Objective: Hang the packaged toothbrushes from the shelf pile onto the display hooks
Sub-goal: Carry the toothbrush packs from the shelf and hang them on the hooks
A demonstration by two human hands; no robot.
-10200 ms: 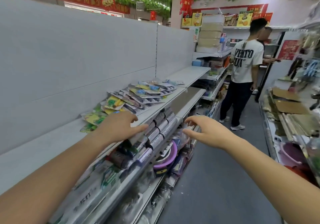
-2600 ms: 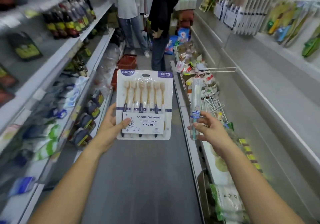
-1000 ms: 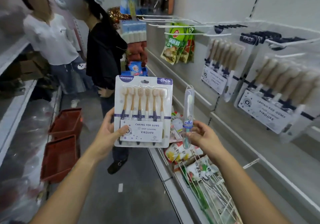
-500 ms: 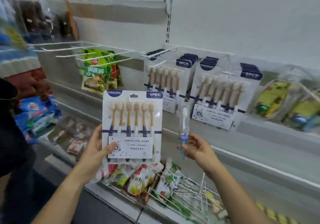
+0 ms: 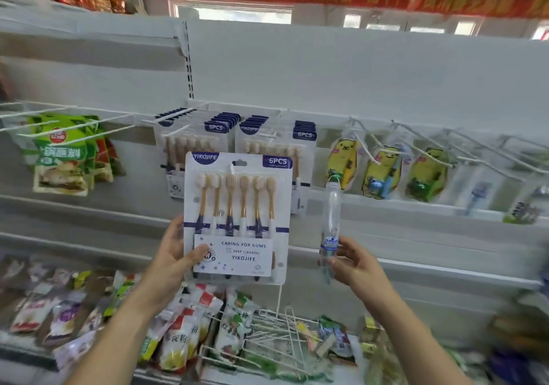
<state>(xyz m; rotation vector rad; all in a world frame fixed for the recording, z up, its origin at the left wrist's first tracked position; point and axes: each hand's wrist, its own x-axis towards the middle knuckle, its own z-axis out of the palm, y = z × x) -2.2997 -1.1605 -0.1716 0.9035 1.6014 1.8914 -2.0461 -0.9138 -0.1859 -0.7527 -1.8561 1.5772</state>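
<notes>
My left hand point(image 5: 175, 258) pinches the white six-brush blister card point(image 5: 237, 215) by its lower left edge, just before the matching hung packs point(image 5: 274, 144). My right hand point(image 5: 353, 262) pinches a clear single-toothbrush tube point(image 5: 331, 221). The card should be light, stiff and slick; grip low, keeping its hang slot free. The hook tip is hidden behind it.

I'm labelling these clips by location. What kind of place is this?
Most likely a small retail shop: white shelving with display hooks, rows of hanging six-packs like the toothbrush pack in the left hand, and snack packets.
</notes>
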